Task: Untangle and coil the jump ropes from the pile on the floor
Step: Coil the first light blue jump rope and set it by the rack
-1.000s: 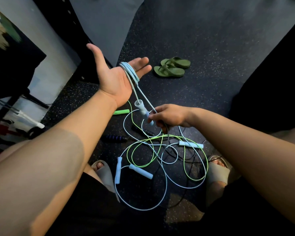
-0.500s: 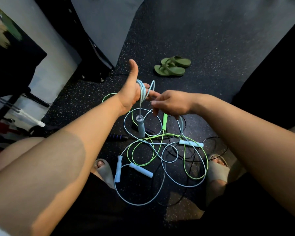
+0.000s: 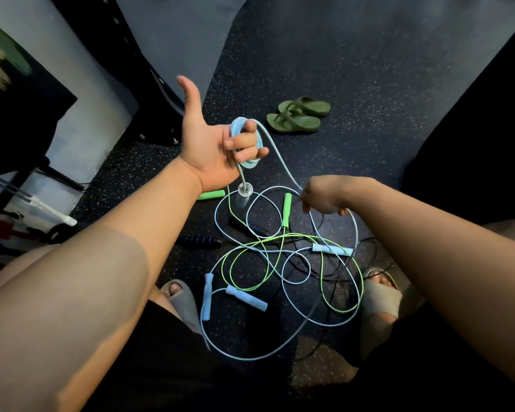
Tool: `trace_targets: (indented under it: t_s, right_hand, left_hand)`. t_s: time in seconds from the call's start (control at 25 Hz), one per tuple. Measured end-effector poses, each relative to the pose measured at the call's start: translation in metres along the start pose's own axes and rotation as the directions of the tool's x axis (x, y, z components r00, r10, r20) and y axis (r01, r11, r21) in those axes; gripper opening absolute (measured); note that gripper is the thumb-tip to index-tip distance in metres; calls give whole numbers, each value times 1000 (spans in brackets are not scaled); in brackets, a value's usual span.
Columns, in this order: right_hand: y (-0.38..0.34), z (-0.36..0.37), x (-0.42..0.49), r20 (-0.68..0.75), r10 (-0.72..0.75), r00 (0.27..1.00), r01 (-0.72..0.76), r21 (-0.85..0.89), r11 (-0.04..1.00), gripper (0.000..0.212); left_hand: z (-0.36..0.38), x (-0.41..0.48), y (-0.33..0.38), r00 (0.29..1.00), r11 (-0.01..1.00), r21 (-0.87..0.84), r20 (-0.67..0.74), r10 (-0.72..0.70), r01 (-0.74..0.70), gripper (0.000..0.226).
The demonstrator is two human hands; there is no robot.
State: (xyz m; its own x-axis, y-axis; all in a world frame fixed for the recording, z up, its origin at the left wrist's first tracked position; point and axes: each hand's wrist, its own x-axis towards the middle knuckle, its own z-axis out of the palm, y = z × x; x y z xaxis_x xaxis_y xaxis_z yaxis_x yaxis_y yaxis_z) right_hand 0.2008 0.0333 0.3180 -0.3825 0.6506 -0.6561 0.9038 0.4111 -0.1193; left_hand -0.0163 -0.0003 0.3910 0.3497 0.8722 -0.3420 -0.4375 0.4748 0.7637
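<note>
Coiling step underway, by my reading. Left hand (image 3: 214, 144), upper centre of frame: thumb straight out, other fingers curled round a coil (image 3: 249, 164) of light-blue rope (image 3: 281, 162). One blue handle (image 3: 243, 197) hangs just below the coil. Right hand (image 3: 324, 197), centre-right: fingers curled under, gripping the same rope's free strand; fingertips mostly hidden behind the knuckles. Loose pile (image 3: 280, 263) lies on the floor (image 3: 369, 69), lower centre, between the grey slides (image 3: 185, 301).

Handling, est.: cord looks thin, light and springy. It should hold loops, slip easily and snag at crossings. Handles are rigid and prob. the only real weight. Best hold: cord close to the coil for feeding, handle end when drawing a rope clear. Hard pulls would likely tighten tangles.

Count:
- Light-blue handles: 4 incl. the hanging one, so prob. 2 blue ropes.
- Green handles (image 3: 286, 209): 2; green rope (image 3: 362, 286): 1.
- Dark ribbed handle (image 3: 199, 241): 1 clear, a 2nd partly hidden.
- Black cord (image 3: 330, 277): 1.
- Green flip-flops (image 3: 298, 114): 1 pair, upper centre-right, well apart from the pile.
</note>
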Motion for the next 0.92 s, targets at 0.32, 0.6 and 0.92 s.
trace_targets:
  t_s: [0.32, 0.6, 0.92]
  right_hand:
    - [-4, 3, 6, -58, 42, 997, -39, 53, 998, 32]
    - [-26, 13, 4, -26, -85, 996, 86, 40, 995, 31]
    - [-44, 10, -3, -176, -300, 938, 321, 108, 941, 42]
  left_hand:
    - [6, -15, 2, 833, 966, 185, 493, -251, 181, 116]
    - [0, -10, 5, 987, 968, -219, 75, 142, -123, 107]
    - [-23, 8, 13, 857, 885, -157, -372, 358, -438, 119]
